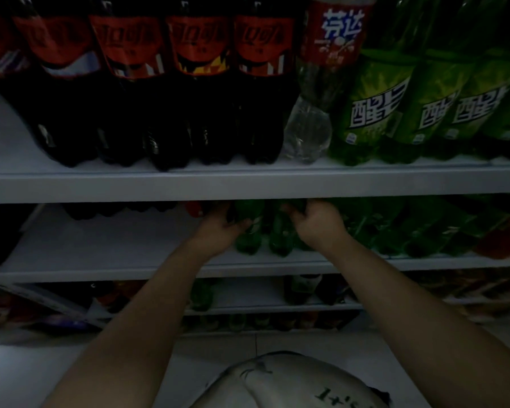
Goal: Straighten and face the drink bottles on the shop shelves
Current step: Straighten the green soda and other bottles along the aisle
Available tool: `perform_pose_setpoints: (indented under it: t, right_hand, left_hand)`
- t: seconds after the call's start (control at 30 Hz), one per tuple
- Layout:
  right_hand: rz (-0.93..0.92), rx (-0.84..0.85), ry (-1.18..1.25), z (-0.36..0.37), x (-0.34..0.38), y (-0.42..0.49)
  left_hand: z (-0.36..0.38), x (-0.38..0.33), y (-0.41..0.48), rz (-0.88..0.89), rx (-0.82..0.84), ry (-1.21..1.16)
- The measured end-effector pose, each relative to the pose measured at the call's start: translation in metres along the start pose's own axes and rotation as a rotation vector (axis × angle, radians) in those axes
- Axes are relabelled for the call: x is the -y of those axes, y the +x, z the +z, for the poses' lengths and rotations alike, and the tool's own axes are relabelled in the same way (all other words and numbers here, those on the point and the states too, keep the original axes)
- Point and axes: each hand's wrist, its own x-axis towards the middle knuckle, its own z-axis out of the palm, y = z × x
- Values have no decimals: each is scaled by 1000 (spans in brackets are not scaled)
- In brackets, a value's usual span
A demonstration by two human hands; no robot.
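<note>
Your left hand point(218, 229) grips a green bottle point(246, 241), your right hand point(318, 223) the neighbouring bottle point(280, 238). Turn both labels toward you, bases square to the shelf lip point(277, 262) beneath your wrists.

clear bottle point(336, 30), top shelf: red label, white-and-blue "芬达"; green bottles point(374, 107) beside it: white "醒" plus a second character only partly visible, repeated on each label; cola bottles point(130, 45): red labels, white script too blurred to read; shirt point(292, 387): dark print, "1+" legible, rest unclear
</note>
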Motion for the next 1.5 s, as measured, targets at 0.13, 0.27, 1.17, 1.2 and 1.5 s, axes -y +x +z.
perform_pose_setpoints:
  t: [0.13, 0.27, 1.17, 1.2, 1.5]
  right_hand:
    - [-32, -127, -5, 3, 1, 2]
    - [-99, -166, 21, 1, 3, 1]
    - [115, 124, 146, -7, 4, 9]
    - [110, 128, 185, -8, 4, 10]
    - [47, 323, 274, -19, -2, 16]
  left_hand:
    - [-10, 1, 6, -52, 97, 39]
    - [-2, -5, 8, -35, -20, -11]
    - [-12, -19, 6, -74, 116, -69]
    - [-11, -18, 6, -91, 115, -103]
    - [0, -11, 6, -85, 36, -136]
